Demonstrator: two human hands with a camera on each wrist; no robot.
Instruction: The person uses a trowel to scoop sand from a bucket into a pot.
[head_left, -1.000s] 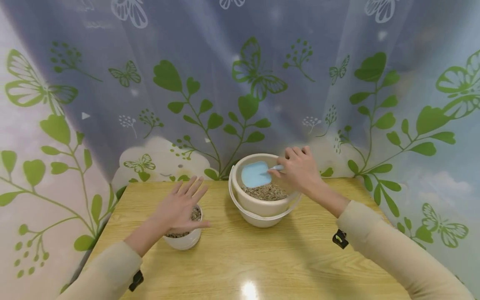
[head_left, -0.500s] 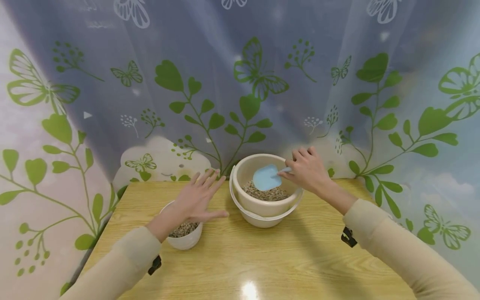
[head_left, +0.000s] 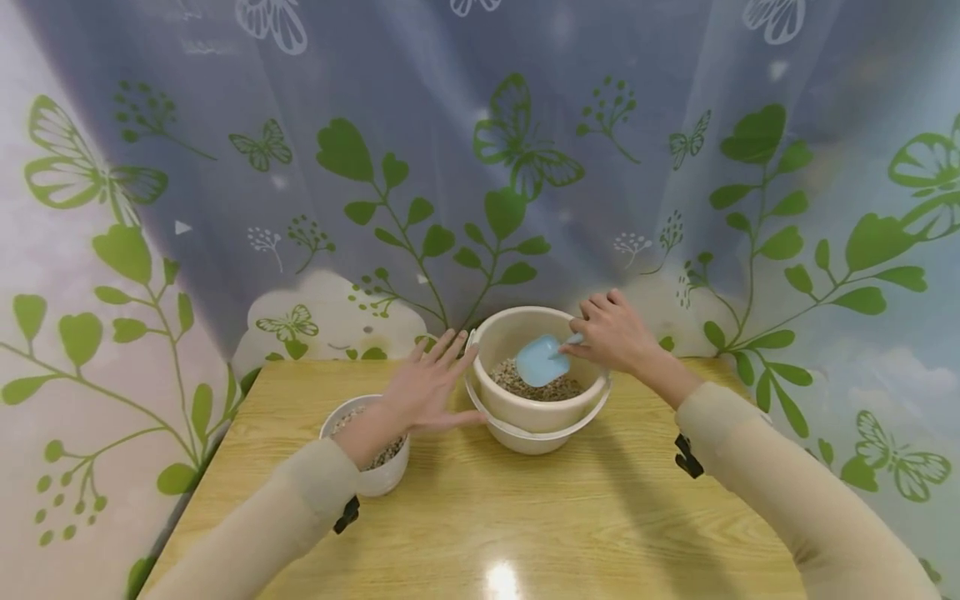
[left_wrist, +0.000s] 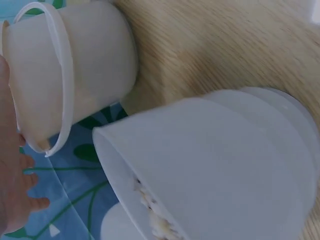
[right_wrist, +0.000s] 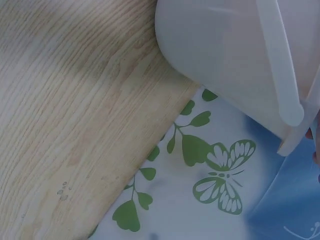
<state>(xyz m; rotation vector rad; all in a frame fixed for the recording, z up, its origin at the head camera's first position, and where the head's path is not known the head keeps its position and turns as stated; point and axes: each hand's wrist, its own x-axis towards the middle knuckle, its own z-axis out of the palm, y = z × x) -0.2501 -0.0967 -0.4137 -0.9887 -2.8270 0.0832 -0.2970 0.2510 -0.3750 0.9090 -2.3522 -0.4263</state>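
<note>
My right hand (head_left: 611, 333) grips the handle of a light-blue scoop (head_left: 542, 361), whose blade is inside a cream bucket (head_left: 536, 412) at the table's back. Coarse brown-grey granules (head_left: 510, 379) lie in the bucket, below and around the blade. Fingers spread, my left hand (head_left: 431, 387) reaches toward the bucket's left rim; whether it touches cannot be told. Its wrist is above a white pot (head_left: 386, 477) that also holds granules. In the left wrist view the white pot (left_wrist: 215, 165) is close, with the bucket (left_wrist: 95, 60) beyond. The right wrist view shows the bucket's side (right_wrist: 220, 50).
The bucket's white carrying handle (head_left: 577, 427) hangs down around its front. Both containers stand on a wooden table (head_left: 525, 508). A curtain (head_left: 420, 183) printed with leaves and butterflies rises behind the table and along both sides.
My left hand has moved right, from over the white pot toward the bucket. My right hand has shifted slightly right, and the scoop's blade has moved right and a little lower inside the bucket.
</note>
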